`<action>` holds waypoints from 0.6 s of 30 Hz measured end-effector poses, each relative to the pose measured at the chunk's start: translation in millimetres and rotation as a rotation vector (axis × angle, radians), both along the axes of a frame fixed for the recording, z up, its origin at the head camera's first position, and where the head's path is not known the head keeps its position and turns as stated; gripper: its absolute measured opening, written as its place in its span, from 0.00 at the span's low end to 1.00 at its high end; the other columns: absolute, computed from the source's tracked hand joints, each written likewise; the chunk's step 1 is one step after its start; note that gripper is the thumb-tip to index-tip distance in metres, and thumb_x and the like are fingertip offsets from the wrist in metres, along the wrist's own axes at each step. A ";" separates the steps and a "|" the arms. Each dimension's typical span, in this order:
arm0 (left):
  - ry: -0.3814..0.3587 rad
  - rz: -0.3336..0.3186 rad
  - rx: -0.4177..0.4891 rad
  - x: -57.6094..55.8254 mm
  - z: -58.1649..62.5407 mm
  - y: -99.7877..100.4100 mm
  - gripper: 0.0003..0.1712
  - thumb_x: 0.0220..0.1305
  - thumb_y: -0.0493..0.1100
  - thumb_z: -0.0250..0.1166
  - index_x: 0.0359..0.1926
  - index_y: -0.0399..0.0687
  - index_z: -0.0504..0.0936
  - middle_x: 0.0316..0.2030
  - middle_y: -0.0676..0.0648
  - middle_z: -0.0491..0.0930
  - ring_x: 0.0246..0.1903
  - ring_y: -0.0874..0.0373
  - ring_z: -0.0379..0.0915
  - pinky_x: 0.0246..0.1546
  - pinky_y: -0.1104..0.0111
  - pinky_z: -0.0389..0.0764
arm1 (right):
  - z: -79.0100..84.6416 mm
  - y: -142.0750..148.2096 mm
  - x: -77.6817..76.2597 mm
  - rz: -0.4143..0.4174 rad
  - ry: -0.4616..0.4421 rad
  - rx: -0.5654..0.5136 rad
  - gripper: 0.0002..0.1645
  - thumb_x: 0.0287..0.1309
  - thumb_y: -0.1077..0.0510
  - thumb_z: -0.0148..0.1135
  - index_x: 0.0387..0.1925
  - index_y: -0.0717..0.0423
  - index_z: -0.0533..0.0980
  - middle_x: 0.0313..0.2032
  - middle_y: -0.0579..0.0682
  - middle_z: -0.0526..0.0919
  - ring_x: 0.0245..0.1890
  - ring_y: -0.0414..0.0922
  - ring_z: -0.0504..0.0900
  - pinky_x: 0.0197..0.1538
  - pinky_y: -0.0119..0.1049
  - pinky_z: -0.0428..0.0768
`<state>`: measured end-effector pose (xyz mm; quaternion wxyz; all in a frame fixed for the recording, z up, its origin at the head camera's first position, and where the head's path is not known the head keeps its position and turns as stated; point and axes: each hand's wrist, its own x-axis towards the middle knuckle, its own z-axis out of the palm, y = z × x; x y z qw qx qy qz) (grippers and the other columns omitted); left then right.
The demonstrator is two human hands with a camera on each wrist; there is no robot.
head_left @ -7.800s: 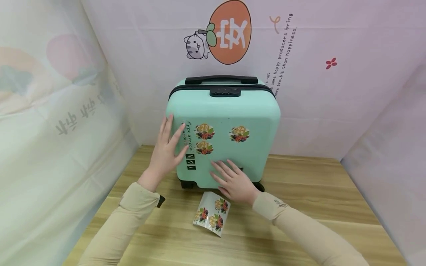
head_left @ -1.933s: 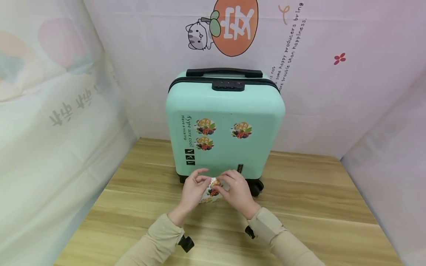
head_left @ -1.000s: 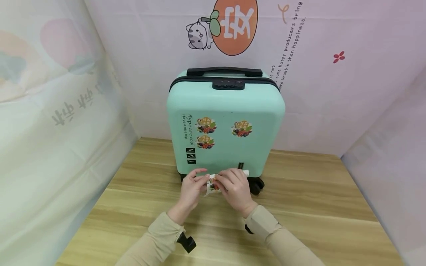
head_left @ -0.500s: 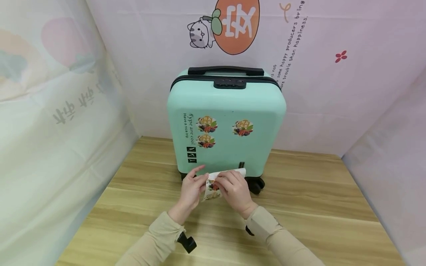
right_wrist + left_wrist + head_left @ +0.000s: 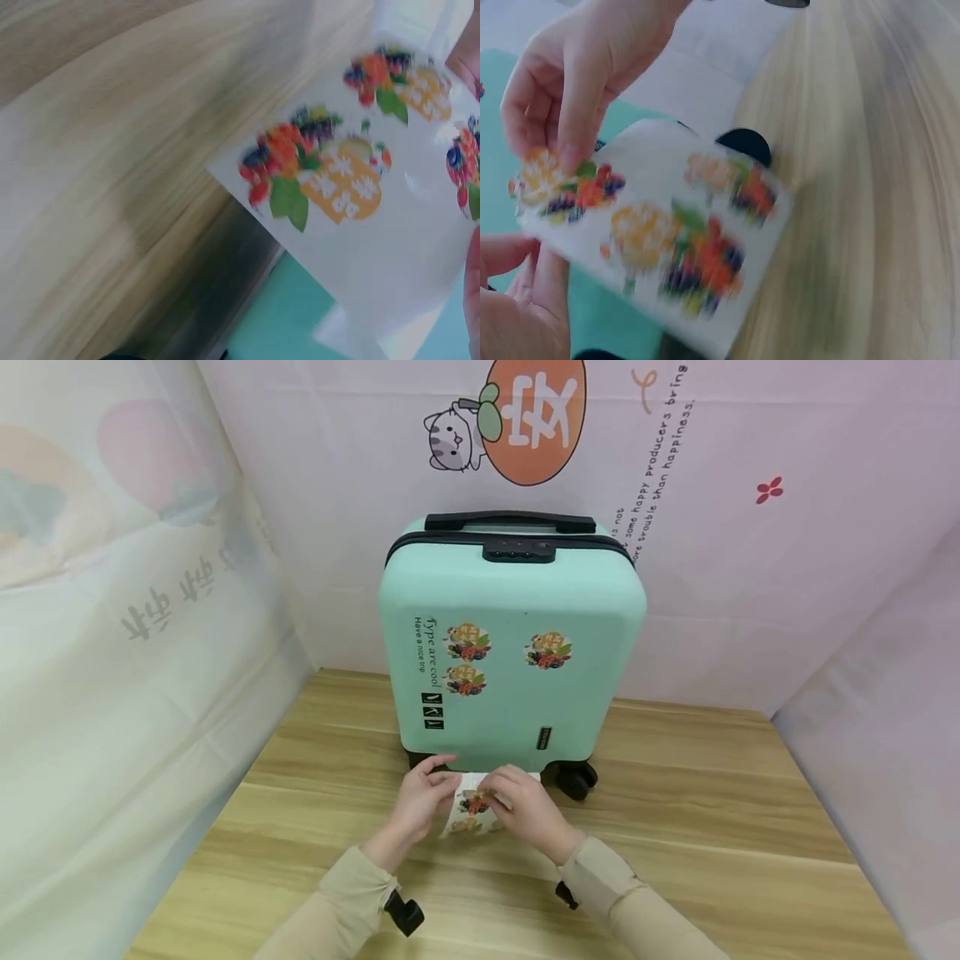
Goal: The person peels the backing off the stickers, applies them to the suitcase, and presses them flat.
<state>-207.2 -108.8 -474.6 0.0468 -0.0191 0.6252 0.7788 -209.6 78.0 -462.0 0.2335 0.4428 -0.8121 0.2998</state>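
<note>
In the head view, my left hand (image 5: 416,802) holds the left edge of a white sticker sheet (image 5: 652,146) between thumb and fingers. My right hand (image 5: 528,814) pinches a fruit-print sticker (image 5: 570,187) at the sheet's edge; in the left wrist view that sticker juts past the edge. Two more fruit stickers show on the sheet in both wrist views. Right behind the hands stands a mint-green suitcase (image 5: 495,727), upright. Its front bears two fruit stickers, an upper one (image 5: 467,642) and a lower one (image 5: 467,680), plus a third (image 5: 548,650) on the right.
The suitcase stands on a wood-grain table (image 5: 712,827) by a printed cloth backdrop (image 5: 697,610). A black wheel (image 5: 576,779) shows at its lower right and a black handle (image 5: 510,521) on top. Lettering (image 5: 423,652) runs down its left side.
Earlier, both hands lay on the suitcase and the sheet lay on the table. Since then the sheet has been picked up. In the last half second, hands and sheet have lowered slightly.
</note>
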 end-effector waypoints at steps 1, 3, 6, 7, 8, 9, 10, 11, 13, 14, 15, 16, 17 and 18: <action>-0.008 -0.010 -0.017 0.0 -2.6 -1.7 0.24 0.63 0.29 0.58 0.60 0.30 0.67 0.30 0.52 0.84 0.21 0.67 0.73 0.24 0.76 0.75 | -0.9 0.8 0.5 0.009 -0.017 0.003 0.11 0.48 0.70 0.68 0.33 0.55 0.79 0.33 0.46 0.82 0.34 0.40 0.78 0.38 0.29 0.79; -0.021 -0.023 -0.044 -0.1 -7.2 -4.7 0.25 0.61 0.28 0.59 0.60 0.30 0.67 0.33 0.48 0.84 0.27 0.64 0.78 0.31 0.74 0.81 | -2.5 1.9 1.1 0.023 -0.044 0.006 0.11 0.49 0.71 0.67 0.32 0.55 0.79 0.33 0.46 0.82 0.34 0.40 0.78 0.37 0.29 0.79; -0.032 -0.040 -0.074 -0.6 -13.6 -8.1 0.26 0.60 0.26 0.60 0.60 0.30 0.68 0.34 0.45 0.83 0.31 0.61 0.80 0.35 0.72 0.82 | -3.6 4.0 2.8 0.036 -0.079 0.002 0.11 0.50 0.72 0.66 0.32 0.54 0.79 0.33 0.46 0.82 0.34 0.40 0.78 0.37 0.30 0.79; -0.038 -0.046 -0.081 -1.2 -15.8 -9.1 0.26 0.59 0.26 0.60 0.59 0.30 0.68 0.34 0.45 0.83 0.31 0.61 0.80 0.34 0.72 0.82 | -3.5 4.6 3.3 0.036 -0.091 -0.001 0.11 0.50 0.72 0.66 0.32 0.54 0.79 0.33 0.46 0.82 0.34 0.40 0.78 0.37 0.30 0.79; -0.040 -0.053 -0.087 -1.5 -17.5 -9.9 0.26 0.59 0.25 0.60 0.59 0.29 0.68 0.33 0.46 0.83 0.30 0.62 0.80 0.34 0.73 0.82 | -3.2 5.2 3.8 0.033 -0.099 -0.005 0.11 0.50 0.72 0.66 0.32 0.54 0.79 0.33 0.46 0.82 0.34 0.40 0.78 0.37 0.31 0.78; -0.041 -0.062 -0.095 -1.8 -19.2 -10.6 0.26 0.58 0.25 0.60 0.59 0.29 0.68 0.33 0.47 0.82 0.29 0.62 0.79 0.33 0.73 0.82 | -2.8 5.9 4.2 0.031 -0.107 -0.013 0.11 0.50 0.72 0.66 0.32 0.54 0.79 0.33 0.46 0.82 0.34 0.40 0.79 0.37 0.31 0.79; -0.044 -0.072 -0.105 -2.4 -21.1 -11.3 0.26 0.58 0.25 0.60 0.59 0.28 0.68 0.32 0.48 0.82 0.29 0.63 0.79 0.33 0.73 0.82 | -2.2 6.6 4.8 0.030 -0.116 -0.023 0.11 0.50 0.72 0.66 0.32 0.55 0.79 0.33 0.46 0.82 0.34 0.40 0.79 0.37 0.31 0.79; -0.050 -0.079 -0.111 -2.7 -22.7 -11.8 0.26 0.58 0.25 0.60 0.59 0.28 0.67 0.32 0.49 0.81 0.28 0.63 0.78 0.32 0.74 0.81 | -1.8 7.4 5.3 0.028 -0.124 -0.033 0.11 0.49 0.73 0.66 0.32 0.55 0.79 0.33 0.46 0.82 0.34 0.40 0.79 0.37 0.31 0.79; -0.060 -0.093 -0.122 -3.1 -26.0 -12.5 0.26 0.58 0.24 0.59 0.58 0.27 0.67 0.32 0.49 0.80 0.28 0.64 0.78 0.32 0.73 0.82 | -0.9 9.3 6.2 0.026 -0.132 -0.049 0.12 0.49 0.73 0.66 0.32 0.55 0.79 0.33 0.46 0.82 0.33 0.40 0.79 0.37 0.30 0.79; -0.063 -0.097 -0.130 -3.0 -27.6 -12.8 0.26 0.58 0.24 0.59 0.59 0.27 0.66 0.32 0.48 0.80 0.28 0.64 0.78 0.32 0.73 0.82 | -0.5 10.6 6.8 0.027 -0.136 -0.057 0.12 0.48 0.74 0.66 0.32 0.56 0.79 0.33 0.47 0.82 0.33 0.41 0.79 0.36 0.29 0.80; -0.069 -0.100 -0.135 -3.0 -29.5 -13.0 0.26 0.58 0.24 0.59 0.58 0.27 0.66 0.32 0.48 0.80 0.28 0.64 0.77 0.32 0.73 0.82 | -0.4 12.1 7.2 0.026 -0.141 -0.067 0.13 0.48 0.74 0.66 0.32 0.56 0.79 0.33 0.47 0.82 0.32 0.40 0.79 0.36 0.28 0.80; -0.073 -0.099 -0.142 -3.0 -31.3 -13.2 0.26 0.58 0.24 0.59 0.59 0.27 0.66 0.32 0.47 0.80 0.28 0.63 0.77 0.33 0.73 0.82 | 0.3 13.6 7.8 0.021 -0.149 -0.074 0.13 0.48 0.75 0.66 0.32 0.56 0.79 0.33 0.47 0.82 0.32 0.40 0.79 0.35 0.28 0.80; -0.077 -0.097 -0.146 -3.0 -33.1 -13.3 0.26 0.58 0.24 0.59 0.59 0.26 0.66 0.33 0.47 0.80 0.28 0.63 0.77 0.33 0.73 0.82 | 1.4 15.1 8.3 0.011 -0.159 -0.078 0.13 0.48 0.74 0.66 0.32 0.56 0.79 0.33 0.47 0.82 0.32 0.40 0.79 0.35 0.28 0.80; -0.080 -0.094 -0.152 -3.0 -35.1 -13.4 0.26 0.58 0.24 0.59 0.59 0.26 0.66 0.33 0.46 0.80 0.28 0.63 0.77 0.33 0.73 0.82 | 2.4 16.9 8.6 -0.005 -0.173 -0.083 0.13 0.49 0.74 0.66 0.33 0.55 0.79 0.33 0.47 0.82 0.31 0.40 0.80 0.35 0.28 0.80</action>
